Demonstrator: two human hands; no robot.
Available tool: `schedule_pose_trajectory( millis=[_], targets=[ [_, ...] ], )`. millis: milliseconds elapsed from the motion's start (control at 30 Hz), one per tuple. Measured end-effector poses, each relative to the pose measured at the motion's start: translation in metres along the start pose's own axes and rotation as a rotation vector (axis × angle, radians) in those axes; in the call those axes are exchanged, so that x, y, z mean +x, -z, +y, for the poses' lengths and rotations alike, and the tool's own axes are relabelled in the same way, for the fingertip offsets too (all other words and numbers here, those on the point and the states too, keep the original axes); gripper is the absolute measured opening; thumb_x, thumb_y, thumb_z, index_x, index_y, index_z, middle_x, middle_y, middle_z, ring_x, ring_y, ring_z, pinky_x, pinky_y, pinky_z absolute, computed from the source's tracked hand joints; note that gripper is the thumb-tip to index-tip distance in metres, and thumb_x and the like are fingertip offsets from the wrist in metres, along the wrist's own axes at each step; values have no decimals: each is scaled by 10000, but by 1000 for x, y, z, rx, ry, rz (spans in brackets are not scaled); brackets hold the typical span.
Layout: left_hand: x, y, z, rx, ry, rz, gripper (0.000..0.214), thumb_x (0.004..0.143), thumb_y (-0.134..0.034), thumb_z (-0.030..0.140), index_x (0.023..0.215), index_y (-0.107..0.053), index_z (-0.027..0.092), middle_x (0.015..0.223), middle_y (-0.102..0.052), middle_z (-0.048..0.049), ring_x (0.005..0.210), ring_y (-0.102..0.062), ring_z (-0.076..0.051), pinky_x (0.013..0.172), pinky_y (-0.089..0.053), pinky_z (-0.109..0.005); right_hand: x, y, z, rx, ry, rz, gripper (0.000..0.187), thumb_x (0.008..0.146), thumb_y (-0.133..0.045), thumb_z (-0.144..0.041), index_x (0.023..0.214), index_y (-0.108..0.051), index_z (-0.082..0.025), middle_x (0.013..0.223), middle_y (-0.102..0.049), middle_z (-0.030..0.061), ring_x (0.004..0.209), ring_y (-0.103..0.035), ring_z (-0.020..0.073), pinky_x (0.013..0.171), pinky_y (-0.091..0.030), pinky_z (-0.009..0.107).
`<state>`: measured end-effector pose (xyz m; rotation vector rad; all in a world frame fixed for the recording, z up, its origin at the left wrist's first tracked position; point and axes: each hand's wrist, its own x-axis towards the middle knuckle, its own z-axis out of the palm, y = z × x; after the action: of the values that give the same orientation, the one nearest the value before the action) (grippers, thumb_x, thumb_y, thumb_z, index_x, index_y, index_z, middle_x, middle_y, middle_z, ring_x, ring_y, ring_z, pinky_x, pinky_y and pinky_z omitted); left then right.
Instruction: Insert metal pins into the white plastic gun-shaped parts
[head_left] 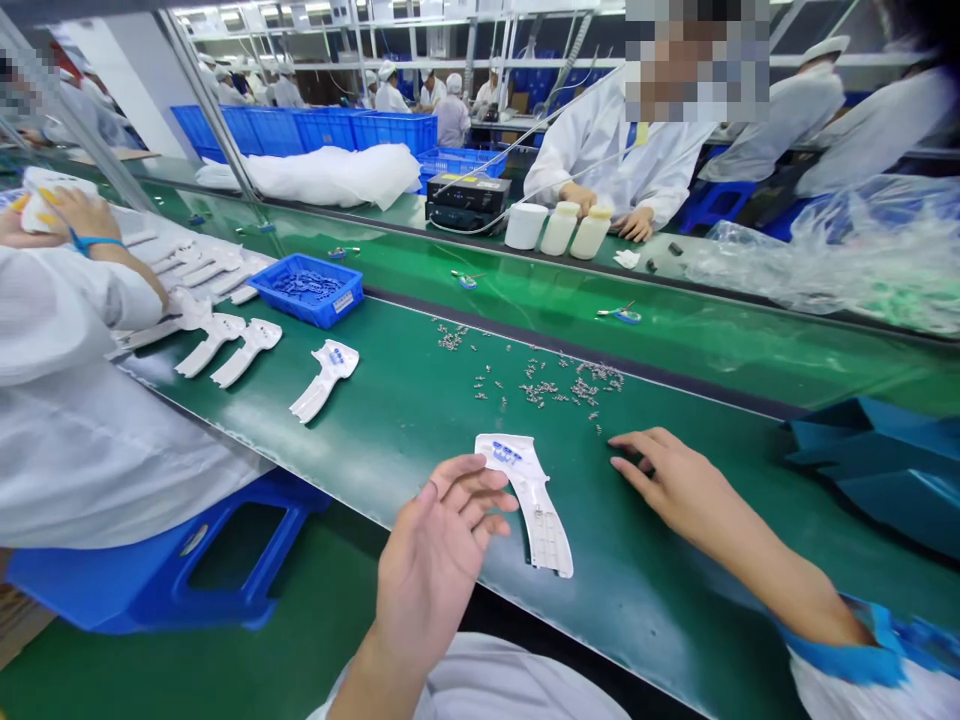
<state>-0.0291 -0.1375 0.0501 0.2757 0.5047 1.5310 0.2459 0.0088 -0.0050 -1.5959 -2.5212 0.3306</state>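
Note:
A white plastic handle-shaped part (pixel 529 500) with small blue pieces at its top lies on the green conveyor belt (pixel 420 420) in front of me. My left hand (pixel 439 545) hovers just left of it, palm up, fingers loosely spread and empty. My right hand (pixel 667 475) rests flat on the belt to the right of the part, fingers stretched out toward it, holding nothing. A scatter of several small metal screws (pixel 555 385) lies on the belt just beyond both hands.
More white parts (pixel 326 378) lie along the belt to the left, beside a blue tray (pixel 307 288) of small pieces. A co-worker in white (pixel 75 400) sits at my left on a blue stool (pixel 165 570). Another person (pixel 622 150) works opposite, near white bottles (pixel 559 228). Blue bins (pixel 877 470) sit at right.

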Motion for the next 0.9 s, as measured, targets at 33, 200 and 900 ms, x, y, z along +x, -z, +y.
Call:
schedule_pose_trajectory(
  millis=[33,200,900],
  targets=[
    [0,-1,-1,-8,10,-11,383,909,-564,436,1127,-673,140,1037,-681,-103,947,-647,-209,816,-507,-292,0,-1,2,2,-15,-6,342,960,-390,-385,1106,-632,-192,1087,-625,128,827,-664,243,746,-533,386],
    [-1,-4,-6,-37,46,-40,380,911,-564,446,1084,-687,131,982,-689,-98,887,-656,-192,794,-507,-280,-4,4,7,-143,-44,124,433,946,-405,-444,1188,-619,-156,1148,-601,176,885,-654,301,789,-526,444],
    [19,39,-29,2094,-566,-279,415,929,-588,334,1323,-513,229,1329,-601,-91,1223,-552,-265,985,-460,-427,-106,18,-28,157,-106,-73,357,984,-424,-488,1188,-618,-268,1128,-656,80,856,-691,212,734,-561,324]
  ],
)
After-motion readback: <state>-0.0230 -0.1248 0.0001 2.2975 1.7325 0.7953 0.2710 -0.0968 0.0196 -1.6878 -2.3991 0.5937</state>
